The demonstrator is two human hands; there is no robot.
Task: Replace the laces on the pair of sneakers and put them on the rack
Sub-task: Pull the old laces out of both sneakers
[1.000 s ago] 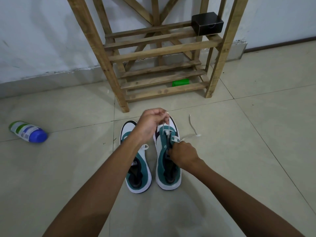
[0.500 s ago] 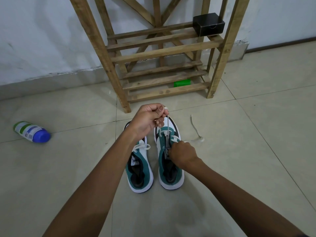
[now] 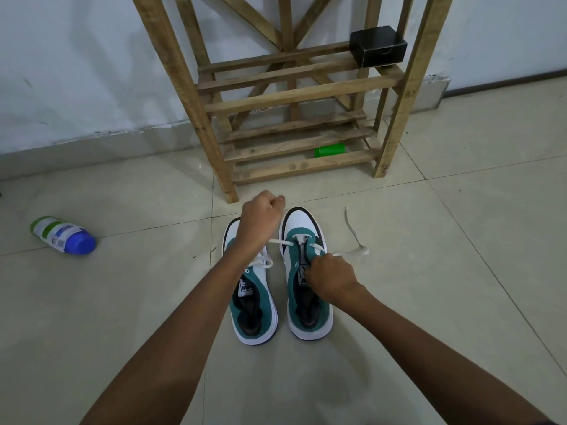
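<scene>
Both sneakers sit centre frame, toes toward the rack (image 3: 211, 148) at top. I read the right sneaker (image 3: 306, 271) as mid-lacing, left sneaker (image 3: 254, 302) waiting. Left hand (image 3: 260, 222) is fisted, pulling the white lace (image 3: 277, 241) taut leftward; right hand (image 3: 329, 276) pinches the lace at the eyelets, bracing the shoe.

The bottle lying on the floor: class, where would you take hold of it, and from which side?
Judging by its pose, grip the bottle across its white labelled body, coming down from above. It lies on its side on the tiled floor with open floor around it. The rounded blue cap end looks a poorer hold.
</scene>
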